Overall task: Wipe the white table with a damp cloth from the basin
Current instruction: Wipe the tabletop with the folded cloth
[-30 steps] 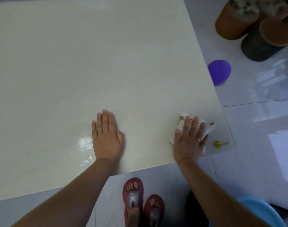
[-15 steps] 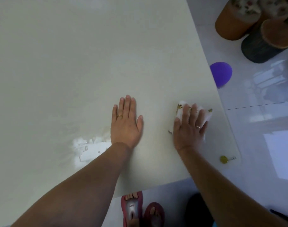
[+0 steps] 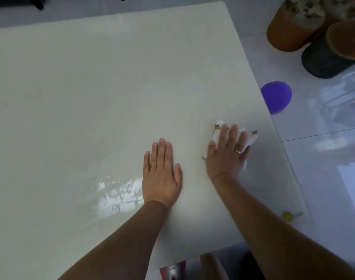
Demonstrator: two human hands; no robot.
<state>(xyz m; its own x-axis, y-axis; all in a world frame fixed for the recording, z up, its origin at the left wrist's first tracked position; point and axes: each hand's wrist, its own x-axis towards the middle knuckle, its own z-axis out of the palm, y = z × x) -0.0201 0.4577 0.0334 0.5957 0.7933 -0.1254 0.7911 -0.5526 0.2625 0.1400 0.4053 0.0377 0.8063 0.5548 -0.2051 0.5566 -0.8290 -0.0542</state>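
The white table (image 3: 112,87) fills most of the head view. My right hand (image 3: 226,156) presses flat on a white cloth (image 3: 251,138) with small gold marks, near the table's right edge. Only the cloth's far and right parts show past my fingers. My left hand (image 3: 161,174) lies flat on the tabletop, fingers together, holding nothing, a short way left of the right hand. A wet shiny patch (image 3: 116,195) glistens on the table just left of my left wrist. The basin is out of sight.
On the floor to the right sit a purple ball (image 3: 276,97), an orange cylindrical stool (image 3: 287,31) and a dark one (image 3: 330,55). A small yellow sticker (image 3: 287,216) marks the table's near right corner. A red sandal (image 3: 172,271) shows under the near edge.
Both hands have moved away from the near edge, further onto the table, the right hand sliding the cloth along the right side. The view shifted forward, hiding the blue basin and most of my feet.
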